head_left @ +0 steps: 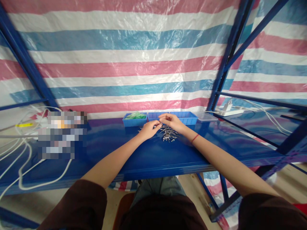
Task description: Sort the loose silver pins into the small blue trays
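Observation:
My left hand (149,130) and my right hand (173,122) meet above the blue table, their fingertips pinched together almost touching. What lies between the fingers is too small to make out. Right under them a heap of thin metal pieces (169,136), shaped like pins or rivets, is spread on the tabletop; part of it is hidden by my hands. Just behind stand several blue bins: the left bin (127,122) has green plastic bags (136,115) in it, the middle bin (153,114) is partly covered by my right hand, and the right bin (190,121) stands beside it.
A clear plastic lid (208,117) lies right of the bins. Farther right is a white power strip (229,110) with cables. White cables (45,187) and a blurred-out area occupy the left side. Blue metal posts (222,73) and a striped sheet (134,68) enclose the table.

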`<state>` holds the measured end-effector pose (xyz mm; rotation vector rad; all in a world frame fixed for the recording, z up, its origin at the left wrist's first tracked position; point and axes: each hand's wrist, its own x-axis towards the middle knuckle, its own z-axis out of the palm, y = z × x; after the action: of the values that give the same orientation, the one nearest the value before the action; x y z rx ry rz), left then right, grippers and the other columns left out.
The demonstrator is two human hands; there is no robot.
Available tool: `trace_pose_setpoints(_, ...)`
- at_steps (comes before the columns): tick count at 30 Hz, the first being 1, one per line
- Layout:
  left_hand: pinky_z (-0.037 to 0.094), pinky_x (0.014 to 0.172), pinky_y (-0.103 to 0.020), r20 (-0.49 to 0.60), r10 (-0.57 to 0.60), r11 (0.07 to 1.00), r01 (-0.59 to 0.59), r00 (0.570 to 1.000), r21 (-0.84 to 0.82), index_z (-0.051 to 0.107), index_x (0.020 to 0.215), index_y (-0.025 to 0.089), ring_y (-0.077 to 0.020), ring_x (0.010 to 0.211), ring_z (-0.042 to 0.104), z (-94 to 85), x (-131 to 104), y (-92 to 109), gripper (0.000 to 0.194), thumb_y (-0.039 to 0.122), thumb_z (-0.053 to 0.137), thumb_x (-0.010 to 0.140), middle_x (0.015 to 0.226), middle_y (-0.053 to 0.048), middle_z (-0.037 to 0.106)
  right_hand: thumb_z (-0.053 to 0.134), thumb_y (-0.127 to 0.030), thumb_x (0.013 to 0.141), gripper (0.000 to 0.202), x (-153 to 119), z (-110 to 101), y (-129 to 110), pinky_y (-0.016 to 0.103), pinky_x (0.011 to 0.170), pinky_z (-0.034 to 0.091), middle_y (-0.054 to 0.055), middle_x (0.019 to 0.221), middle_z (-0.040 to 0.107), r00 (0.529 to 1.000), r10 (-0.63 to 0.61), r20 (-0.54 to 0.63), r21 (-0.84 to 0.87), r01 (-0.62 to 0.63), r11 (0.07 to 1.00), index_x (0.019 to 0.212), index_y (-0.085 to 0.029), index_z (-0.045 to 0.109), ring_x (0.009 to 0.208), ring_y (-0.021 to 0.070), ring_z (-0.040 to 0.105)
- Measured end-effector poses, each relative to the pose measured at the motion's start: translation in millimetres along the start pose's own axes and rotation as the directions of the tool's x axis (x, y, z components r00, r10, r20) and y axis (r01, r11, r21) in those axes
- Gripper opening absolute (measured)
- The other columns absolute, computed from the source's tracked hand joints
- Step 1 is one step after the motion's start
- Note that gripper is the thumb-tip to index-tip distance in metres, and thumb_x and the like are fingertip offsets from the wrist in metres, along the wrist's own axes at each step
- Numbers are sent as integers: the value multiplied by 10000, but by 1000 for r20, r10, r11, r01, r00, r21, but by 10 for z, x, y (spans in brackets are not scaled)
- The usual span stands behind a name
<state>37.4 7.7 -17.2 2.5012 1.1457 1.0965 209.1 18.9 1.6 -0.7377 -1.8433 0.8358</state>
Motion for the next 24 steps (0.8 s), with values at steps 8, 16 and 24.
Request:
trace_pose_setpoints(8,469,777,-299,-20,-28,997,27,999,-79,617,929,173,-186,843,623,-28,-16,76,235,328,458,852,915,-36,685,637,-366,710,214,-6,6,-49,316,764,454,43,795,669,1000,9,4,-66,-9,998,773,-162,656,746,145,587)
trace_pose_setpoints(16,466,737,-283,-47,-25,999,23,999,-45,619,848,166,-170,785,619,-32,1,73,204,312,477,841,848,-31,676,648,-363,701,216,-7,5,-49,308,745,459,42,780,674,1000,-14,7,-69,14,998,776,-161,665,738,147,592)
trace_pose_setpoints(24,466,773,-284,-225,-83,996,84,971,-9,612,822,201,-157,804,609,-69,14,52,110,289,559,782,839,-15,666,636,-322,704,182,19,-14,-4,301,746,454,29,770,667,997,-41,-69,-84,35,996,801,-171,670,729,138,587)
